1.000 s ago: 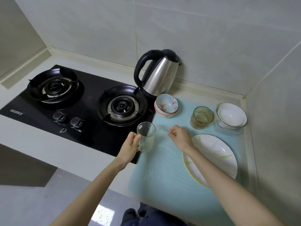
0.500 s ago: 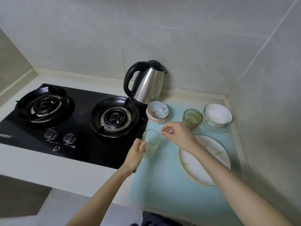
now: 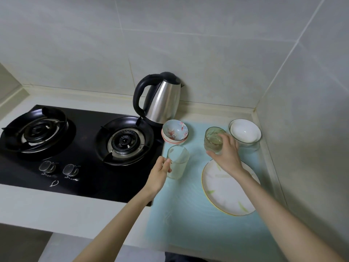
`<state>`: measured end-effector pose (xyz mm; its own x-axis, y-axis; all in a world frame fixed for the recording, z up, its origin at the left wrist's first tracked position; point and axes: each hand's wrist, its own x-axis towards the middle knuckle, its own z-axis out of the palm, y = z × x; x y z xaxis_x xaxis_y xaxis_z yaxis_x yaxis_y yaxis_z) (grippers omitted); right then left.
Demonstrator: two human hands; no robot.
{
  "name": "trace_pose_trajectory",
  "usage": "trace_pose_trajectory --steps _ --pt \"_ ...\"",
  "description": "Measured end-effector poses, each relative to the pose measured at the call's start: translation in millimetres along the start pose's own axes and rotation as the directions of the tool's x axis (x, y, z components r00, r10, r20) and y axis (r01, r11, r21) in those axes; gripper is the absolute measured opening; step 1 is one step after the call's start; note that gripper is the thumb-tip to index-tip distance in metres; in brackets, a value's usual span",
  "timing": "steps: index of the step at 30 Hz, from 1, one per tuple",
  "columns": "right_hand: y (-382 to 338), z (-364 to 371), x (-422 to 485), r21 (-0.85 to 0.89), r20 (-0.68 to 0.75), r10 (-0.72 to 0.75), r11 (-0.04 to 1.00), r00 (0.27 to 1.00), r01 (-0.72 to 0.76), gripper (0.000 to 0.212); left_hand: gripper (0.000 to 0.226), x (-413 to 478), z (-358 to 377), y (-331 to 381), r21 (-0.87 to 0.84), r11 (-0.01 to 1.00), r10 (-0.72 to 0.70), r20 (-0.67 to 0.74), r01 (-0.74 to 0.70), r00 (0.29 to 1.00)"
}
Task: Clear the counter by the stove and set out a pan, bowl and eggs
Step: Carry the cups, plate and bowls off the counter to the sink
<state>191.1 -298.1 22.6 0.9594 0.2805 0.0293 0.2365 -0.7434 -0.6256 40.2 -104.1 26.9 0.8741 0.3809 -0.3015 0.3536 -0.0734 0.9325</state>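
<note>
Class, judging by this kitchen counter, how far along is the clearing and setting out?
Done: nothing visibly cleared. In hand: the left hand grips the clear glass; the right hand closes on the green glass. Left: the floral bowls, white bowl, plate and kettle remain; no pan or eggs are in view.

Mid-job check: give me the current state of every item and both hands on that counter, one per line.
Clear glass: upright, held by left hand.
Green glass: upright, gripped by right hand.
Floral bowls: stacked, upright, untouched.
White bowl: upright, nested in a glass bowl.
Plate: flat on the mat, partly under the right forearm.
Kettle: upright, lid shut.
Burners: unlit, bare.
</note>
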Motion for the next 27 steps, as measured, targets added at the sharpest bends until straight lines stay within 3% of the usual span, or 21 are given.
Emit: trace_pose_trajectory --steps 3,9,16,27 --pt "16 8 22 0.047 0.045 0.129 0.99 0.991 -0.131 0.094 0.025 6 2 8 -0.01 1.0 -0.004 0.006 0.004 1.0" --pt "17 29 60 0.241 0.018 0.246 0.94 0.969 -0.243 0.112 0.026 12 3 21 0.0 1.0 0.009 0.019 -0.009 1.0" --pt "16 40 71 0.203 -0.105 0.342 0.927 0.934 -0.316 0.097 0.027 18 3 30 -0.009 1.0 0.021 -0.032 -0.021 0.999" --pt "-8 9 53 0.23 -0.076 0.238 0.949 0.968 -0.216 0.101 0.024 6 2 42 -0.079 0.995 0.049 -0.135 -0.06 0.99"
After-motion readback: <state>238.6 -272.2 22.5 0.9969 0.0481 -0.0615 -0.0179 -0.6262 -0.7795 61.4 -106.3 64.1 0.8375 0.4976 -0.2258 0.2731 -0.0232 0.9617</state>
